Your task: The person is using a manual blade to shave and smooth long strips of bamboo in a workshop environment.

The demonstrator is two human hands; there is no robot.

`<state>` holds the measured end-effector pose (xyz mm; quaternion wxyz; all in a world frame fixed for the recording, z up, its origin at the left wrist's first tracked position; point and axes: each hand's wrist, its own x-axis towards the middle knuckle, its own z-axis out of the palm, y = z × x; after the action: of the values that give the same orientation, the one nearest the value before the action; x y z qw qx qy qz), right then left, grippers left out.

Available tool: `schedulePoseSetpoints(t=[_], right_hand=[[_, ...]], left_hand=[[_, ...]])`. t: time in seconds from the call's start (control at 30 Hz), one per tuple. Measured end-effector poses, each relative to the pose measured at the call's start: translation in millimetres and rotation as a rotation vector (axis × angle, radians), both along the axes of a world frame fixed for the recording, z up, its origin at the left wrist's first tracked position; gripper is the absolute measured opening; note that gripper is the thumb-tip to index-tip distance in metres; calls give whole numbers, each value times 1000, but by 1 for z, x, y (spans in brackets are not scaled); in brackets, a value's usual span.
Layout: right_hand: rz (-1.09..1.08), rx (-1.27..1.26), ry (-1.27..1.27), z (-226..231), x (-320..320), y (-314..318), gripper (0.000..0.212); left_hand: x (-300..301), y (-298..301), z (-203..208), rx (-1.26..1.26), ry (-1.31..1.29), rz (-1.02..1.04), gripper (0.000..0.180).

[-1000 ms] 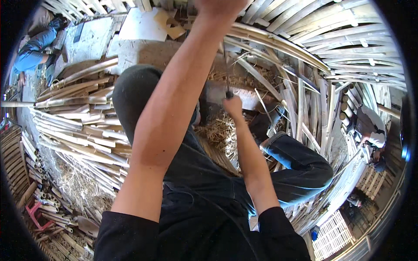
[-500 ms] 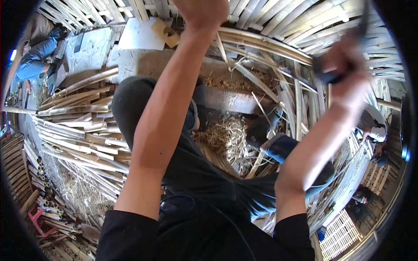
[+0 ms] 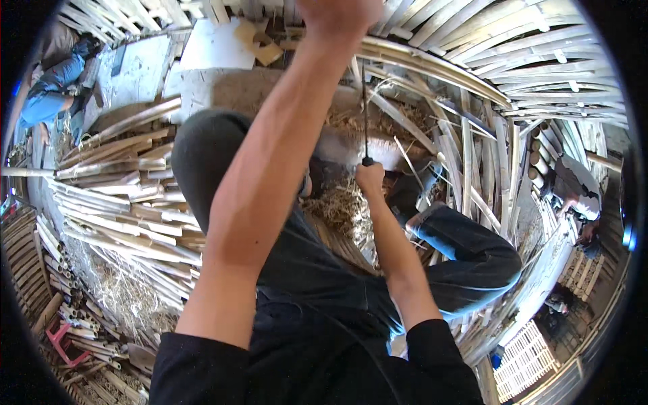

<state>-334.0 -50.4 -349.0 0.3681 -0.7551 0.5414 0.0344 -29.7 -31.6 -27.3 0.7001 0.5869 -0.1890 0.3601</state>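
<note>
Across the floor [image 3: 196, 94], we find a workplace covered with split bamboo and bounded at its far right edge by a slatted bamboo wall [image 3: 533, 57]. Along the left side of the floor lies a broad pile of bamboo strips [image 3: 128, 196]. Shavings [image 3: 337, 209] cover the ground between our two legs, just beside a pale block [image 3: 391, 150]. Near the far edge we note a white sheet [image 3: 219, 47] and a brown cardboard piece [image 3: 268, 52]; a red stool [image 3: 64, 344] stands toward the near left corner.

We count one knife, one white sheet, one cardboard piece, one stool and two other people: one in blue [image 3: 47, 88] at the far left, one [image 3: 574, 189] at the right. The strips are too many and too overlapped to count.

The knife [image 3: 366, 115] is ahead of our right hand [image 3: 370, 177], crossing the block in view; contact with it cannot be confirmed. Its long axis runs nearly straight away from us, handle toward us, tip toward the far edge of the floor. Our right fingers are closed around the black handle. Our left hand [image 3: 341, 17] is blurred and cut off at the top; we cannot tell how far its fingers are open or what they hold.
</note>
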Motion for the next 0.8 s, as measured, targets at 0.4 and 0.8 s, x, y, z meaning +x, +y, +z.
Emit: schedulePoseSetpoints(t=[0.4, 0.8], right_hand=[[161, 105, -543, 325, 86, -95, 29], [374, -274, -1159, 312, 85, -121, 24]], left_hand=[[-7, 30, 16, 81, 300, -18, 52], [5, 24, 25, 178, 127, -8, 53]])
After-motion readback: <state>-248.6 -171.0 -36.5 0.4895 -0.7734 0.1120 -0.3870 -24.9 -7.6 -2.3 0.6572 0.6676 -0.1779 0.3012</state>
